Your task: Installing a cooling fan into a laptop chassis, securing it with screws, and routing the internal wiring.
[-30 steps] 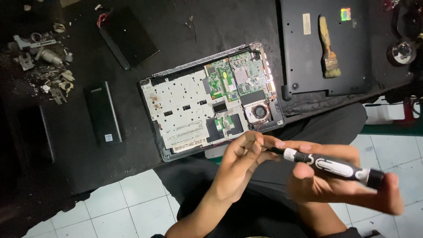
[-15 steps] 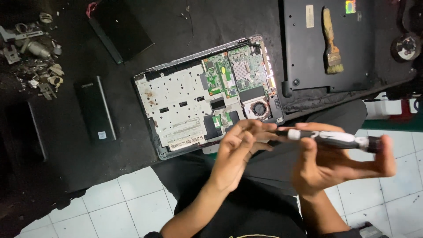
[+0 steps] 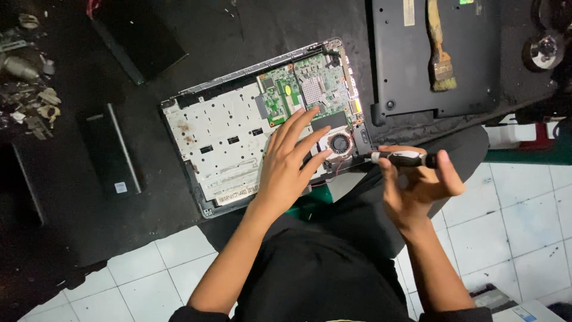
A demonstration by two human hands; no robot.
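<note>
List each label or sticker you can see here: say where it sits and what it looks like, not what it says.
White rectangular sticker: front edge of the opened laptop's silver metal plate.
Small white square label: lower end of the black battery bar.
Pale strip label: top of the black laptop cover.

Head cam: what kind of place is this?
Most likely an informal electronics repair spot set up on a tiled floor. An opened laptop lies with its circuit board and fan exposed, the right hand holds a screwdriver, and loose metal parts sit on the dark mat.
</note>
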